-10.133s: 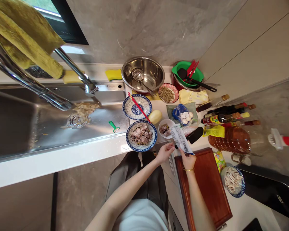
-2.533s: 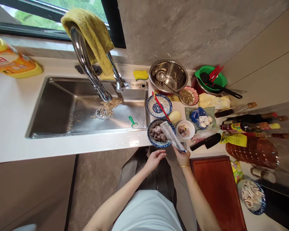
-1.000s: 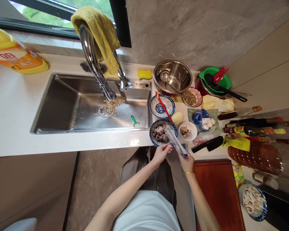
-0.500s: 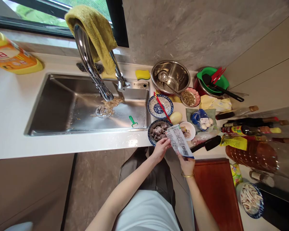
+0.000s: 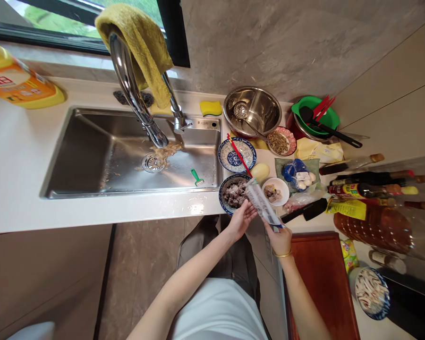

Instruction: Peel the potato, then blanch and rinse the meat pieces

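My right hand [image 5: 279,238] grips the lower end of a white and blue printed plastic packet [image 5: 261,203], which is tilted partly edge-on to me. My left hand [image 5: 243,219] is beside the packet's left side, its fingers stretched out and holding nothing; whether the fingertips touch the packet I cannot tell. Just beyond the left hand sits a blue-rimmed bowl of greyish chopped pieces [image 5: 235,193]. A white dish [image 5: 285,190] with small pale pieces lies to the packet's right, and a peeled, pale oval vegetable [image 5: 260,172] lies above it.
The sink [image 5: 92,160] on the left holds peelings [image 5: 165,153] and a green peeler [image 5: 197,177]. A black-handled knife [image 5: 315,210] and several bottles [image 5: 361,191] line the right. A red-brown cutting board [image 5: 320,278] lies near my right forearm. A steel bowl [image 5: 230,115] stands behind.
My left hand has let go of the packet and opened. The packet has turned from facing me to nearly edge-on, still in my right hand, which has shifted slightly right.
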Motion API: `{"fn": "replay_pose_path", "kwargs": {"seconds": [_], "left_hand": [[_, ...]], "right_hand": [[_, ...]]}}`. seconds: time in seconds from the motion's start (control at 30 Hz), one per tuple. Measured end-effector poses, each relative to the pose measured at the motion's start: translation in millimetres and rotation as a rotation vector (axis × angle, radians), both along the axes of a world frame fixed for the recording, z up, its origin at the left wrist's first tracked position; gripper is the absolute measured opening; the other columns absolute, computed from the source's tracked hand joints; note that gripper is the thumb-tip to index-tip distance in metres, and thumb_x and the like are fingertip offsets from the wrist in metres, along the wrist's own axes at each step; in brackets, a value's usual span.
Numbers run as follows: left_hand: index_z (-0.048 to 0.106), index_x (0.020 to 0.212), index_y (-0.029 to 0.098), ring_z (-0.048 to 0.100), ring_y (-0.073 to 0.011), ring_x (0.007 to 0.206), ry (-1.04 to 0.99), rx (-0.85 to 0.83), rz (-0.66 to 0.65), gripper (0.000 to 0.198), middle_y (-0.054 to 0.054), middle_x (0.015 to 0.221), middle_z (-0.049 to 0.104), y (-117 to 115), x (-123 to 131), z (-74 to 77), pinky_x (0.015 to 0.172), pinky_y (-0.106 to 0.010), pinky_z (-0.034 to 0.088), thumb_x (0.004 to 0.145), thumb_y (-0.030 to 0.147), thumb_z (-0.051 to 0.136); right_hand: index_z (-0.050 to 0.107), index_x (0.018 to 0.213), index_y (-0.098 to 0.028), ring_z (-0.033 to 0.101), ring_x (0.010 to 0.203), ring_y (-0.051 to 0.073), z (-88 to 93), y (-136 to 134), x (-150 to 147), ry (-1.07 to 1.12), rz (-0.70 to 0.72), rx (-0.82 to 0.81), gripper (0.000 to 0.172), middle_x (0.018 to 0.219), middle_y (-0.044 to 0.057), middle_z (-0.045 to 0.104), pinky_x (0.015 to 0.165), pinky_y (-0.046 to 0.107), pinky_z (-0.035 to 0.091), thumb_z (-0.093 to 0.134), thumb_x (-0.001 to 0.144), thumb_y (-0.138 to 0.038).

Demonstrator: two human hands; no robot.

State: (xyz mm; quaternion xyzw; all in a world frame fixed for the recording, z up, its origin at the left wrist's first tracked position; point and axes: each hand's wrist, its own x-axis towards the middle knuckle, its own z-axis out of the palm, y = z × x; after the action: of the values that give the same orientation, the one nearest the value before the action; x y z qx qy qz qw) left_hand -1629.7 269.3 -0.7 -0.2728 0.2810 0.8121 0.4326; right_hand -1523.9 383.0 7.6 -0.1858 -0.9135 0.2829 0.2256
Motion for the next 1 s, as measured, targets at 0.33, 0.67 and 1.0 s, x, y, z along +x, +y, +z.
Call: {"fn": "replay_pose_path", "kwargs": {"seconds": [0.33, 0.67, 1.0], "left_hand": [[0.065, 0.099, 0.014, 0.064, -0.0148, 0.092, 0.04, 0.098, -0.082, 0.035, -0.008, 0.103, 0.069, -8, 4, 0.1, 0.103, -0.033, 0.038, 0.068, 0.001, 0.056], [0.064, 0.102, 0.017, 0.047, -0.0199, 0.125, 0.132, 0.198, -0.147, 0.051, -0.007, 0.123, 0.061, -5, 0, -1.2, 0.112, -0.036, 0.025, 0.057, 0.0, 0.049], [0.064, 0.095, 0.019, 0.051, -0.0167, 0.12, 0.105, 0.196, -0.151, 0.052, -0.004, 0.114, 0.064, 4, -2, 1.3, 0.111, -0.032, 0.028, 0.051, -0.001, 0.046]], "right_hand": [[0.07, 0.095, -0.017, 0.071, 0.074, 0.02, -12.9, 5, 4, 0.001, 0.06, -0.022, 0.025, 0.092, 0.008, 0.074, 0.071, 0.027, 0.056, 0.059, 0.085, -0.036], [0.073, 0.089, -0.016, 0.071, 0.072, 0.024, -23.4, 1, 4, -0.007, -0.029, -0.007, 0.025, 0.081, 0.01, 0.074, 0.068, 0.03, 0.057, 0.061, 0.083, -0.038], [0.074, 0.09, -0.017, 0.072, 0.076, 0.022, -24.9, 6, -5, -0.005, -0.01, -0.036, 0.022, 0.086, 0.01, 0.074, 0.072, 0.028, 0.057, 0.061, 0.084, -0.033]]}}
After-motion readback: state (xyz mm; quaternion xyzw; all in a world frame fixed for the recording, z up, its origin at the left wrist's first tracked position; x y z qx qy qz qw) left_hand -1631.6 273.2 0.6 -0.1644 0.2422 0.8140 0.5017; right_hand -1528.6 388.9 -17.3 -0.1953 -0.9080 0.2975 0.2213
